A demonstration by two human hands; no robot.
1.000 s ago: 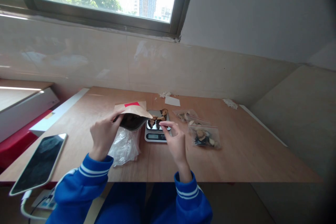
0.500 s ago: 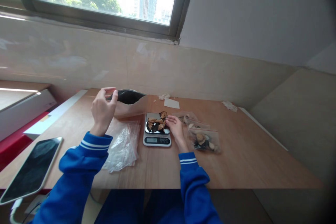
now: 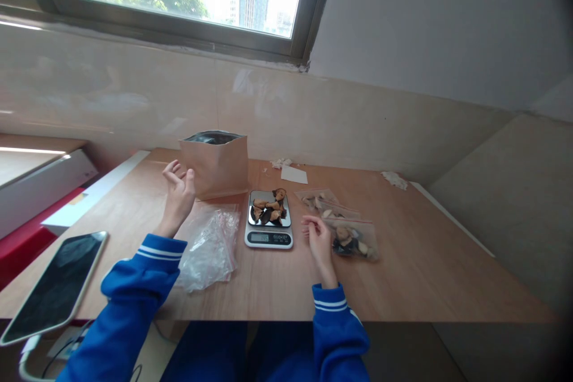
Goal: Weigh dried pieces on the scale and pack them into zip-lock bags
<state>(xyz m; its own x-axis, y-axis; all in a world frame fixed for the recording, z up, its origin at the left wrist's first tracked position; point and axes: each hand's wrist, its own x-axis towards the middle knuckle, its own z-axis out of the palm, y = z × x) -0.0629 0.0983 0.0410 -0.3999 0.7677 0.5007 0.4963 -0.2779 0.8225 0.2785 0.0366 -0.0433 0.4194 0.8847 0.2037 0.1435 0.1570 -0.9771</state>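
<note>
A digital kitchen scale stands in the middle of the table, with several brown, dark-edged dried mushroom pieces on its shiny plate. My left hand is raised in front of the left side of a brown kraft paper bag. Its fingers are loosely bent, the thumb apart, and nothing shows in them. The bag stands upright with its mouth spread, showing a silvery-dark lining. Between the scale and a filled zip bag, my right hand hovers with loosely curled fingers and holds nothing visible.
Clear plastic zip bags lie stacked left of the scale. More filled zip bags lie behind the right hand. A large phone or tablet rests at the left edge. A white card and crumpled tissue lie farther back.
My right hand has drawn back from the mushroom pieces, toward me and right. My left hand has come off the bag's rim and lowered slightly; the bag, tilted before, now stands upright.
</note>
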